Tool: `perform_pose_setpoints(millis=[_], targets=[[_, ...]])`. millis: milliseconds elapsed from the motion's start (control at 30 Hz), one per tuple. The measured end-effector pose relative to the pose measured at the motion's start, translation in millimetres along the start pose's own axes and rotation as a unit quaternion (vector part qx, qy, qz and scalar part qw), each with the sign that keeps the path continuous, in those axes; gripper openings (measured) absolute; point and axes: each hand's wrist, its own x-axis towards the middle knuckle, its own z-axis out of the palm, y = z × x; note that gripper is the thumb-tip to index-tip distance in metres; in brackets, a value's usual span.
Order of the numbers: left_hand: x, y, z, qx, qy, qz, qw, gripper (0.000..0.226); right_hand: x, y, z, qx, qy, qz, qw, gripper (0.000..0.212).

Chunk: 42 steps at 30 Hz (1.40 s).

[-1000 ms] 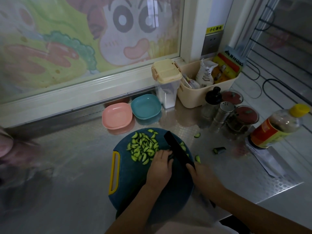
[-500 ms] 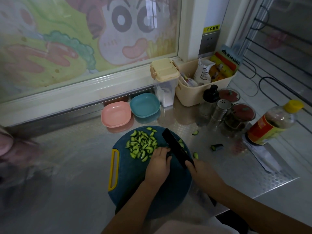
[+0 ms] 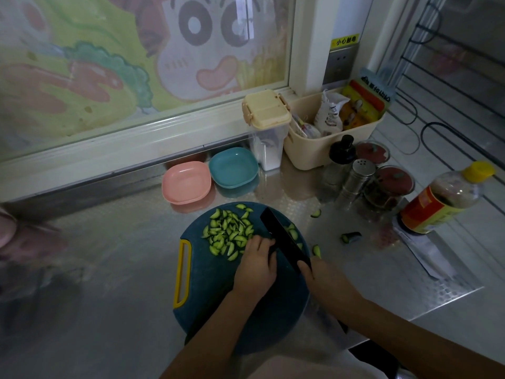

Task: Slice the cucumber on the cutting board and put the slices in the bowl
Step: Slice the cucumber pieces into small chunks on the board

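Slices [image 3: 229,236] judged light, soft, slippery: scoop, don't pinch. Right hand [image 3: 325,280] grips knife [image 3: 284,239]; left hand [image 3: 258,266] curled beside blade, hold unclear.

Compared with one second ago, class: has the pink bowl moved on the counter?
No. The pink bowl still sits beside the teal bowl below the window frame, just beyond the cutting board; the view itself shifted slightly.
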Motion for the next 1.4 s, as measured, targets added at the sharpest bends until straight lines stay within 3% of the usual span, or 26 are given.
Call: perform_pose_setpoints(millis=[133, 233, 300, 400, 467, 767, 1400], targets=[[0, 0, 0, -0.003, 0.004, 0.002, 1.0, 0.022, 3, -5, 1, -0.053, 0.018, -0.021, 0.998, 0.037], [0, -1, 0, -0.009, 0.002, 0.0, 1.0, 0.021, 2, -13, -2, -0.158, 0.106, -0.077, 0.979, 0.046], [1, 0, 0, -0.014, 0.003, -0.003, 1.0, 0.021, 5, -16, 1, -0.12, 0.124, -0.044, 0.984, 0.048], [0, 1, -2, -0.014, 0.004, 0.002, 1.0, 0.025, 6, -11, 11, -0.092, 0.093, -0.039, 0.991, 0.028], [0, 1, -2, -0.018, 0.004, -0.005, 1.0, 0.026, 8, -3, 17, -0.061, 0.045, -0.007, 0.997, 0.033], [0, 2, -1, -0.009, 0.002, -0.017, 1.0, 0.021, 7, 7, 9, 0.049, 0.006, 0.019, 0.999, 0.04], [-1, 2, -2, 0.003, 0.001, -0.006, 1.0, 0.018, -4, 1, 0, 0.02, 0.003, 0.005, 1.0, 0.042]])
